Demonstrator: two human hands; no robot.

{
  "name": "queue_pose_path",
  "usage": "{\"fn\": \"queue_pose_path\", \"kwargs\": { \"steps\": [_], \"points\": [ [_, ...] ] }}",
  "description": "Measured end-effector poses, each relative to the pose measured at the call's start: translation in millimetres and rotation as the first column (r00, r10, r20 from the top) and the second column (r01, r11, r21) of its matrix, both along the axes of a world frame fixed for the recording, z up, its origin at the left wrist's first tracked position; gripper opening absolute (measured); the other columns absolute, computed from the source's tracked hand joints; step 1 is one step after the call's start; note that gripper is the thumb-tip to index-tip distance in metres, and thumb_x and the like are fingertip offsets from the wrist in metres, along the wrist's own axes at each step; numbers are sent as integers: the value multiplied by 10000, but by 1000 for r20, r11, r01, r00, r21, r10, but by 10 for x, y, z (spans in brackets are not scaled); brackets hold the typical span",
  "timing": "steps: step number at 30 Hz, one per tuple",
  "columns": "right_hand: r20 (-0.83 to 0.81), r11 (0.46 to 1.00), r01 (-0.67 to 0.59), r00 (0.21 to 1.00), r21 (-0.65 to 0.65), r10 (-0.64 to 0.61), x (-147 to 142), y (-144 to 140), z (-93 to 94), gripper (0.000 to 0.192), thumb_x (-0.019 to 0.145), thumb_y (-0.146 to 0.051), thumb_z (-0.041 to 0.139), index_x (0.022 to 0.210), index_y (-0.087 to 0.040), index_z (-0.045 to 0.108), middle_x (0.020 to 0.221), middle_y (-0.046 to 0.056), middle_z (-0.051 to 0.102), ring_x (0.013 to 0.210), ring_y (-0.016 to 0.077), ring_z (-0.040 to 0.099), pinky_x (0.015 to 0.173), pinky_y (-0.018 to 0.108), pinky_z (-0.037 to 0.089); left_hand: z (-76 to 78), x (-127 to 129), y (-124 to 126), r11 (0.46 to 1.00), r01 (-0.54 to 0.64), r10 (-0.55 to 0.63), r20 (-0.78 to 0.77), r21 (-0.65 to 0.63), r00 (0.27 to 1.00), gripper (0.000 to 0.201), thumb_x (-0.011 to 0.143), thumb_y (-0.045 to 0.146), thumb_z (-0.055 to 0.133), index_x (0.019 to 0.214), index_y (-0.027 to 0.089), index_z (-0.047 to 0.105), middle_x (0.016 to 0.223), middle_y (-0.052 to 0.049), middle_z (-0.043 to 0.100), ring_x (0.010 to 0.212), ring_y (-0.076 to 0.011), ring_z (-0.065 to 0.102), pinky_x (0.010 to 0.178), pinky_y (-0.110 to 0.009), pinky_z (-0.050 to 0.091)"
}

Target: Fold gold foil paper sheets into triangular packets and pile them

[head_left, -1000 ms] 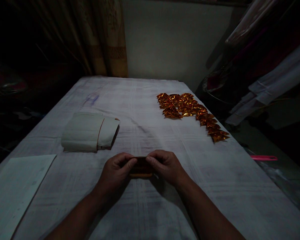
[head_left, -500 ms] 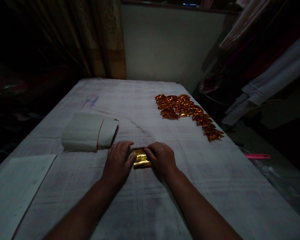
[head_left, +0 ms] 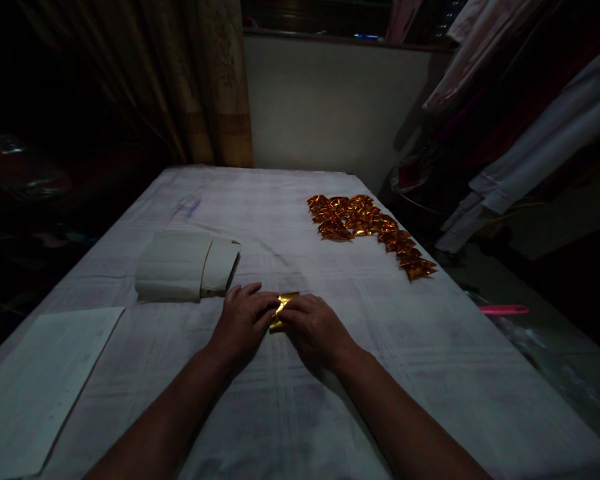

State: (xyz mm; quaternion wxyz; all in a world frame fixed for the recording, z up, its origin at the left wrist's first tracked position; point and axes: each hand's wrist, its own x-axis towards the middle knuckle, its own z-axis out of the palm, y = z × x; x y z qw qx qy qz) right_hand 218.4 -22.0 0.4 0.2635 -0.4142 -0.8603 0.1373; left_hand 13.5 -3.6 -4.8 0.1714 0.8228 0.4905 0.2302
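Observation:
Between my two hands lies a small piece of folded gold foil paper (head_left: pixel 283 303), low over the cloth-covered table (head_left: pixel 290 413). My left hand (head_left: pixel 245 320) has its thumb and fingers closed on the foil's left side. From the right, my right hand (head_left: pixel 316 327) presses its fingertips on the foil, covering much of it. Just beyond my left hand rests a pale paper bundle (head_left: pixel 173 267) with an orange-brown band around it. Several folded gold foil pieces (head_left: pixel 337 230) lie in overlapping rows at the far right.
A flat pale sheet (head_left: pixel 55 380) lies at the left table edge. A patterned curtain (head_left: pixel 225 87) and a wall (head_left: pixel 330 107) stand behind the table. Clothes (head_left: pixel 540 153) hang at the right, above a pink handle (head_left: pixel 505 309) beside the table edge.
The foil paper has turned to a slant, and less of it shows. My hands have come closer together, with the fingers of both now over the foil. The camera view has shifted slightly.

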Motion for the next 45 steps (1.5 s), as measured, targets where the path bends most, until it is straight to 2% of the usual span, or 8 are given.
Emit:
{"fn": "queue_pose_path", "kwargs": {
  "steps": [3,9,14,16,21,25,34,45],
  "points": [
    [61,999,-23,998,-32,25,-19,-92,-21,219,952,-227,584,1084,-230,758,1076,61,741,968,219,635,852,332,460,25,16,-9,999,-28,27,-31,-30,999,251,934,231,607,1123,323,743,1235,1,742,1331,-318,514,1142,-580,272],
    [166,999,-4,986,40,-2,13,-256,3,248,987,-212,531,1032,-223,774,954,47,729,852,193,606,764,297,437,49,27,-14,998,-49,48,-31,-47,998,240,928,227,610,1087,334,755,1243,15,739,1333,-314,514,1159,-597,250],
    [253,995,17,967,100,-42,-92,-208,-4,256,971,-230,569,1164,-246,736,927,47,712,785,186,567,681,292,385,55,37,-2,997,-50,48,-26,-55,998,258,917,196,601,1072,328,760,1227,13,747,1332,-314,520,1153,-597,261],
    [280,989,34,957,144,-73,-145,-192,-24,220,965,-249,583,1105,-252,752,882,47,692,746,184,539,652,299,354,38,34,6,998,-43,42,-20,-44,999,265,923,190,589,1082,318,757,1229,8,746,1331,-308,522,1152,-591,267],
    [275,973,-20,960,231,-45,-136,-259,-59,203,962,-249,580,1061,-276,755,843,32,657,747,178,510,662,304,328,-15,14,28,998,-43,42,-15,-35,999,241,935,218,584,1075,310,757,1233,-1,744,1337,-311,518,1154,-606,262],
    [263,974,-25,964,225,-36,-102,-304,-50,218,974,-266,557,1067,-284,753,876,30,662,777,180,518,685,307,329,-1,8,29,997,-45,44,-20,-56,999,234,924,227,593,1075,304,755,1241,-9,740,1340,-322,516,1164,-623,246],
    [255,962,73,956,263,-143,-138,-365,-87,212,945,-261,619,1128,-283,723,928,30,694,834,200,560,698,320,336,82,-18,9,989,-3,-4,-49,-147,999,275,892,293,628,1152,290,719,1338,-14,689,1420,-351,434,1200,-656,160],
    [264,903,353,872,244,-412,33,-611,-78,248,897,-119,618,1122,-201,686,1030,74,695,892,212,561,773,342,367,133,-17,-31,988,0,-17,-104,-157,994,474,794,369,744,1255,284,669,1393,-39,650,1448,-377,392,1218,-656,116]
  ]
}}
